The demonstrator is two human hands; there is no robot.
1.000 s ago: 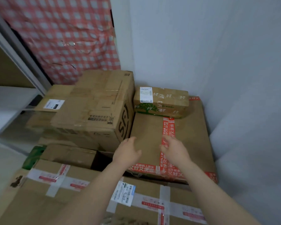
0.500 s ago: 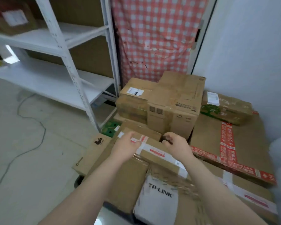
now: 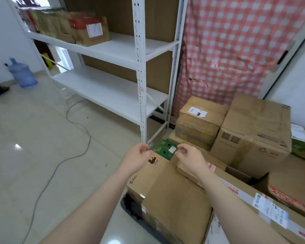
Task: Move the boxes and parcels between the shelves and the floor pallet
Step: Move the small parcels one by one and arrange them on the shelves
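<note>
Fingers (image 3: 143,149) of left hand (image 3: 135,159) and right hand (image 3: 190,159) curl loosely over the brown carton (image 3: 167,192), holding nothing.

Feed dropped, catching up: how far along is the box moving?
Looks done: several boxes sit on the upper shelf. In hand: nothing; left hand and right hand hover over the PICO box. Left: it and the stacked cartons beside it.
</note>
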